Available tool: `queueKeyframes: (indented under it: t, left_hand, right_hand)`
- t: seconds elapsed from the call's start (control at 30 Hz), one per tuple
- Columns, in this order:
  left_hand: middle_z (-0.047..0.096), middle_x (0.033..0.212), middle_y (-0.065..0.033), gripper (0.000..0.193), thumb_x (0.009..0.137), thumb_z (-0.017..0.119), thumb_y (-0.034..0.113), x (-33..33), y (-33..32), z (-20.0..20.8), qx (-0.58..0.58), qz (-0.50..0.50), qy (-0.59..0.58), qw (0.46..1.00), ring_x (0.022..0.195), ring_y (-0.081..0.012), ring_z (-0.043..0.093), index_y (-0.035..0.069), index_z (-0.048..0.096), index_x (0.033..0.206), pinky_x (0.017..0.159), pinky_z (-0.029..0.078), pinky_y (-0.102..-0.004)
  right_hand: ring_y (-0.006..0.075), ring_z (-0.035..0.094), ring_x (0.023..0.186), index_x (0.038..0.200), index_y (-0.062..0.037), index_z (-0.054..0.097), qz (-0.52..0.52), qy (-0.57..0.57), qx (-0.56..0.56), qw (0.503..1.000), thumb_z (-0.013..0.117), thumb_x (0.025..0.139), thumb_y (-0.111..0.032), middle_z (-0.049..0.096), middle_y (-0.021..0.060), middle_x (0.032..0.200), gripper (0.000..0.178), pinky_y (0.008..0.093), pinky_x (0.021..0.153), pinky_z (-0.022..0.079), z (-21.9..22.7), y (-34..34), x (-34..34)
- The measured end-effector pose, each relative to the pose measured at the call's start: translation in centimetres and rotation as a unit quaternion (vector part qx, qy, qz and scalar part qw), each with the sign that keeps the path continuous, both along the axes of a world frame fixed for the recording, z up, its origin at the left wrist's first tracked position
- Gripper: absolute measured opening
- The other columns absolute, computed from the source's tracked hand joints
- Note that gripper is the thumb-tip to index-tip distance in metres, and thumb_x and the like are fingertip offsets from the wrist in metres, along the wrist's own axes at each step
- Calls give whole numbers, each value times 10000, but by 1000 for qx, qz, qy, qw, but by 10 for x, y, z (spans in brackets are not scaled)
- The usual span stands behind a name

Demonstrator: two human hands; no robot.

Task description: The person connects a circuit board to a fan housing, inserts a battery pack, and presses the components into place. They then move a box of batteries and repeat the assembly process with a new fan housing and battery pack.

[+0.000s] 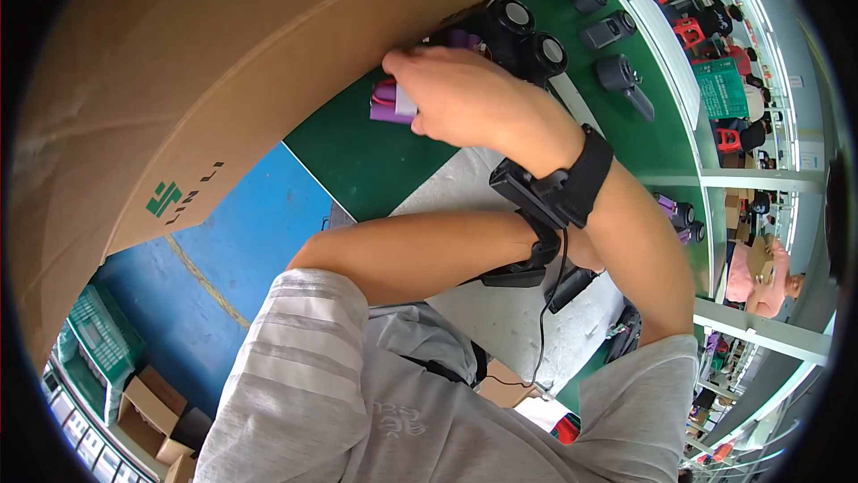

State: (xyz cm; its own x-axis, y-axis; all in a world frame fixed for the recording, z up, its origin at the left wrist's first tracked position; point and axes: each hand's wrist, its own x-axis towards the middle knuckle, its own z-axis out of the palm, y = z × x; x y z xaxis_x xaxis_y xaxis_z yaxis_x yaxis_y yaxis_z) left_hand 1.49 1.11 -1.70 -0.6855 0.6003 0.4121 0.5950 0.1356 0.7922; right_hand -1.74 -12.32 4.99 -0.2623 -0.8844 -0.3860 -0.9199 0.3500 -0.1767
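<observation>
My right hand (456,94) reaches over the green table, its fingers curled round a purple battery pack (386,114) with a red wire and a white patch. Just beyond that hand stand black cylindrical parts with round silvery ends (547,54) and more purple pieces. My left arm crosses under my right forearm, so most of my left hand (585,251) is hidden and its fingers cannot be made out. Close below it is a black block-like thing (573,291); whether the hand touches it is unclear. Black strapped devices (563,181) sit on both wrists.
A big cardboard box (268,81) rises on the left beside the green table (375,166). Grey handheld housings (617,81) lie at the far right of the table. A pale grey mat (572,340) lies beneath my arms. Green crates (98,340) stand lower left; other people work at right.
</observation>
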Motion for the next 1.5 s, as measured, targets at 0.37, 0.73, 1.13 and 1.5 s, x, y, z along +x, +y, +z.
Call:
queueKeyframes:
  t: [0.37, 0.73, 1.13, 1.5]
  left_hand:
    - [656, 1049, -217, 541, 753, 700, 186, -1, -10, -13, 100, -2, -69, 993, 960, -382, 633, 6, 501, 1223, 841, 497, -440]
    - [666, 993, -216, 556, 762, 708, 210, -1, -14, 9, 25, -89, -146, 985, 923, -405, 635, 22, 474, 1230, 793, 498, -463]
    - [675, 913, -200, 839, 746, 763, 130, 0, -2, 6, -82, -24, -127, 988, 837, -363, 664, 38, 307, 1444, 745, 517, -419]
    - [661, 996, -162, 1048, 694, 836, 134, -8, -11, 16, -104, -114, -222, 963, 800, -230, 605, 100, 189, 1519, 734, 496, -329]
  right_hand:
    - [287, 646, 832, 1092, 62, 579, -68, -182, -10, 981, 773, 655, -130, 657, 161, 935, 514, 335, 742, 510, 38, 20, 11]
    - [335, 645, 708, 1298, -44, 354, -315, -569, -416, 636, 840, 714, -225, 629, 263, 936, 781, 347, 598, 546, 84, 269, 74]
    - [246, 632, 839, 1474, -108, 257, -547, -469, -596, 355, 435, 1021, -354, 634, 189, 1015, 545, 320, 692, 514, 18, 339, 111]
    - [210, 622, 700, 1217, -54, 476, -569, -342, -638, 390, 417, 1026, -358, 646, 139, 840, 364, 322, 598, 485, -53, 345, 103]
